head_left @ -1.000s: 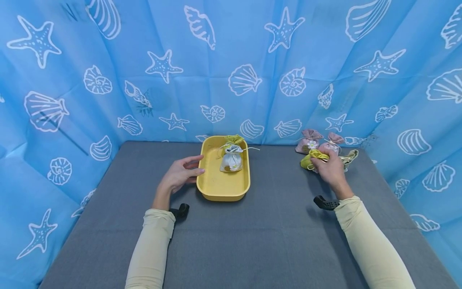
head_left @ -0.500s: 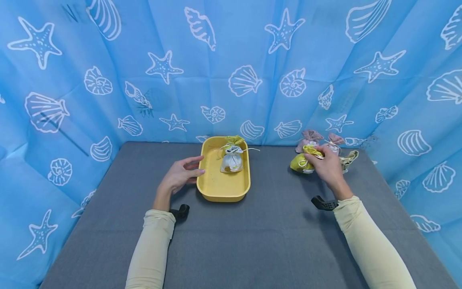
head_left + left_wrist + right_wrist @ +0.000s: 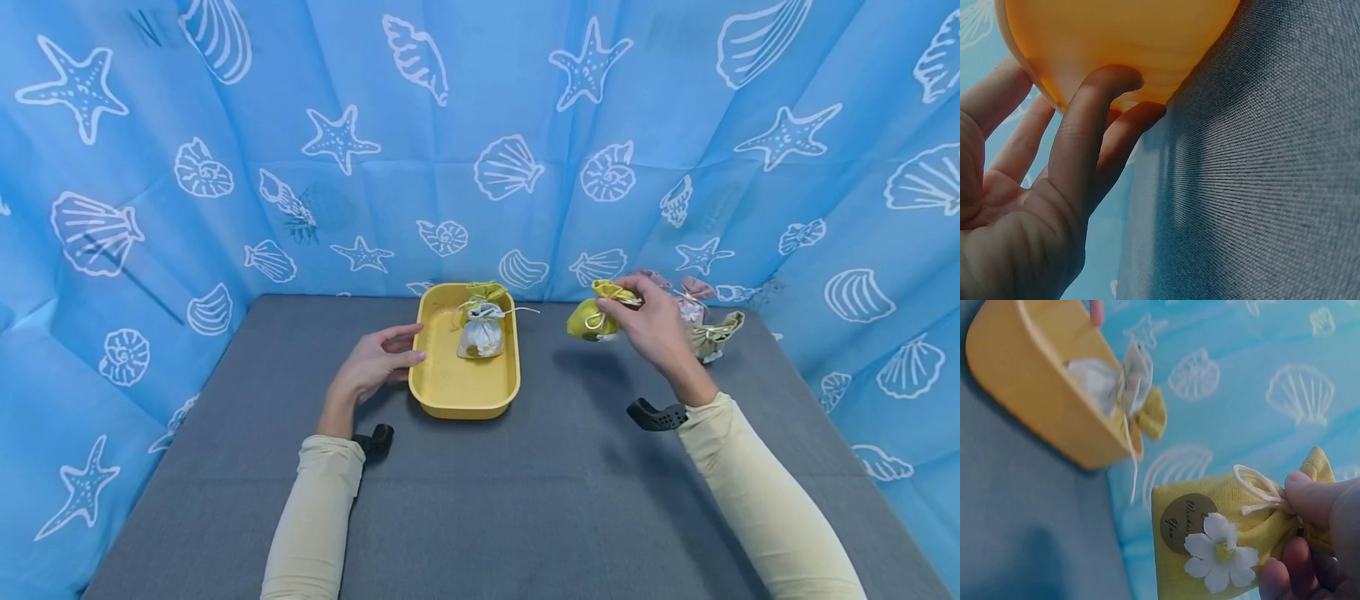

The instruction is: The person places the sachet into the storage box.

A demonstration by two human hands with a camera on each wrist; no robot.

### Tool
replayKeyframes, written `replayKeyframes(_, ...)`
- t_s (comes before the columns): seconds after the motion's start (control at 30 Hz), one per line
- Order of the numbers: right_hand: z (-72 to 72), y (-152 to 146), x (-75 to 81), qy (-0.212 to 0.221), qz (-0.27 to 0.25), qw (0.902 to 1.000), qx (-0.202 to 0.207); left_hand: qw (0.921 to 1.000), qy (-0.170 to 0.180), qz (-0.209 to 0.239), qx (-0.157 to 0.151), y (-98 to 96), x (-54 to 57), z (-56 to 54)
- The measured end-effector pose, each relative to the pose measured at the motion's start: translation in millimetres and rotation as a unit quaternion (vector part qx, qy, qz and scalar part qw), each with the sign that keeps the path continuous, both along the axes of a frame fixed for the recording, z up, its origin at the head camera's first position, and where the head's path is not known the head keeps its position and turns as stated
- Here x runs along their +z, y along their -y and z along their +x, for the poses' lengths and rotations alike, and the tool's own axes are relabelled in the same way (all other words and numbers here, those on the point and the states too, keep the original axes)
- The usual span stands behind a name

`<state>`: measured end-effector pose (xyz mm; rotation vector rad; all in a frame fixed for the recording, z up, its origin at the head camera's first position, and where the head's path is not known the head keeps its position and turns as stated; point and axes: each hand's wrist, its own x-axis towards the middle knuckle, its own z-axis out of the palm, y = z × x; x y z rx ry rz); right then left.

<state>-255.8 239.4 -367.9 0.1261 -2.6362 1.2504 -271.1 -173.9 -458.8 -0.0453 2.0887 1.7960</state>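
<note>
My right hand (image 3: 654, 321) pinches the gathered neck of a yellow drawstring pouch (image 3: 592, 319), held above the table with its shadow below. In the right wrist view the pouch (image 3: 1204, 531) shows a white cloth flower, a round brown label and a cream cord bow. My left hand (image 3: 377, 360) rests against the left side of a yellow tray (image 3: 465, 411), its fingers spread and loosely bent. Close up, the fingertips touch the tray's outer wall (image 3: 1116, 37). Inside the tray lie a pale blue pouch (image 3: 480, 335) and, behind it, a yellow-green pouch (image 3: 487, 290).
At the back right of the grey table (image 3: 480, 517) stand a pink pouch (image 3: 693, 300), an olive pouch (image 3: 712, 336) and another pink pouch (image 3: 651, 277) partly behind my right hand. A blue curtain (image 3: 480, 117) with shells and starfish surrounds the table.
My right hand has lifted the yellow pouch off the table, away from the other pouches, and carried it left towards the tray. My left hand and the tray have stayed in place.
</note>
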Motion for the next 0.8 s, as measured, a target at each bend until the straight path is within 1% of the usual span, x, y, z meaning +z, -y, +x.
replayKeyframes(0.27, -6.8, 37.2, 13.9, -0.033, -0.007, 0.9974, 0.065, 1.0000, -0.003, -0.002, 0.001, 0.3, -1.0, -0.4)
replayKeyframes(0.37, -8.3, 52.1, 17.0, -0.036, -0.007, 0.9962, 0.079, 1.0000, -0.003, 0.001, 0.002, 0.9, -0.6, -0.5)
replayKeyframes(0.47, -8.9, 66.8, 18.6, -0.036, -0.008, 0.9951, 0.092, 1.0000, -0.006, 0.003, -0.002, 1.2, -0.2, 0.1)
replayKeyframes(0.63, -8.7, 88.5, 16.5, -0.022, -0.020, 0.9917, 0.125, 1.0000, -0.004, 0.000, -0.001, 0.9, 0.3, 0.8)
replayKeyframes(0.8, -8.6, 104.6, 7.6, -0.006, -0.028, 0.9884, 0.149, 1.0000, -0.005, -0.004, 0.000, 1.3, 0.3, -0.1)
